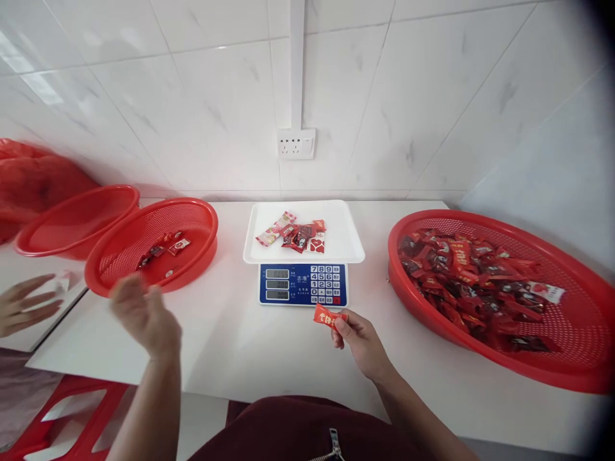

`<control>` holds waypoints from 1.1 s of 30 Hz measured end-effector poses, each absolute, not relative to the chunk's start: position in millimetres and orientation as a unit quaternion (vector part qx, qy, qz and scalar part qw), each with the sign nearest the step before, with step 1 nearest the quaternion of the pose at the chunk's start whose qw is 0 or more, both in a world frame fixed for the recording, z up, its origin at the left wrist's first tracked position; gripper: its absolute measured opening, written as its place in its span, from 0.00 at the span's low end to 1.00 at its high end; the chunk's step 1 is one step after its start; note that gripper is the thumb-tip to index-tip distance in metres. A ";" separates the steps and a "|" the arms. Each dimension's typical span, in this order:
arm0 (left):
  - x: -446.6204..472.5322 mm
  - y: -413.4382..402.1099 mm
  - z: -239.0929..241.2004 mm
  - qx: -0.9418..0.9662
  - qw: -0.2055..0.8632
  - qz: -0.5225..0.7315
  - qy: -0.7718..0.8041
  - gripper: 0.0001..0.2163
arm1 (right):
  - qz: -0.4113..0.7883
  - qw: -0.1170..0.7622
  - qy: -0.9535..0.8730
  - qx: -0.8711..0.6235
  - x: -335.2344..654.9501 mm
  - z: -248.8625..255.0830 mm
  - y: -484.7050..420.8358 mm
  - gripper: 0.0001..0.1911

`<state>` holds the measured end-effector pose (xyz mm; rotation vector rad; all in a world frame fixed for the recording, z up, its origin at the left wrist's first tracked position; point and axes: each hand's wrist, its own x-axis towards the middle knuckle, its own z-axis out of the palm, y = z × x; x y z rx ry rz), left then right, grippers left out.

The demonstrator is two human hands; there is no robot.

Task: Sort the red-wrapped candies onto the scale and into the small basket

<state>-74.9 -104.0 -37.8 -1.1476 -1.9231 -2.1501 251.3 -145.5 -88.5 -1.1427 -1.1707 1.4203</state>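
In our right hand (356, 342): one red packet (323, 315) with yellowish lettering, gripped between thumb and fingers; its free end juts out to the left of the fingertips.
Scale (304, 283): blue front, number keys, three displays; we find it just beyond the right hand and slightly to its left. The lower two displays read 0.00; the top one is too faint for us to read.
Scale tray (346, 237): white, farther from the right hand than the keys.
Tray packets (300, 237): a small heap, mostly red and dark; a longer pink-and-white packet (276, 229) lies slantwise at its left, a white one with red shapes (316, 243) at its right.
Left hand (147, 320): blurred; we cannot tell whether it is closed or holds anything.
Near basket (204, 214): red, perforated, just beyond the left hand, which overlaps its near rim in our view; contact unclear. Inside, we note a few red, dark and white packets (179, 246).
Second basket (79, 221): red, beyond the left hand and to its left.
Large basket (574, 240): red, perforated, to the right of our right hand; it holds a wide pile of red and dark packets (451, 275).
Co-worker's hand (24, 306): left of our left hand, a pale item (62, 280) by its fingertips.
Table (259, 371): white, beneath both our hands.
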 end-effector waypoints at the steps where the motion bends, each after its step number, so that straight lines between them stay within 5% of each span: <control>1: -54.1 -107.2 -39.5 -0.429 -0.081 -0.680 -0.589 0.06 | 0.584 0.462 -0.482 -0.461 249.2 -87.0 -145.7 0.23; 5: 18.4 -118.4 -44.1 -0.618 -0.472 -0.420 -0.468 0.09 | 0.592 0.425 -0.521 -0.444 242.4 -81.1 -147.3 0.22; 11: 66.2 -126.5 -43.2 -0.585 -0.627 -0.316 -0.407 0.10 | 0.529 0.375 -0.602 -0.467 249.7 -79.9 -152.8 0.20; 19: 77.8 -119.8 -57.8 -0.586 -0.567 -0.379 -0.438 0.18 | 0.391 0.427 -0.642 -0.503 248.2 -80.2 -149.7 0.21; 25: 75.0 -112.3 -56.1 -0.469 -0.695 -0.392 -0.380 0.18 | 0.454 0.446 -0.623 -0.454 246.2 -78.4 -147.9 0.18; 33: 55.3 -77.3 -28.0 -0.432 -0.622 -0.509 -0.409 0.17 | 0.542 0.444 -0.543 -0.463 249.9 -94.3 -152.3 0.15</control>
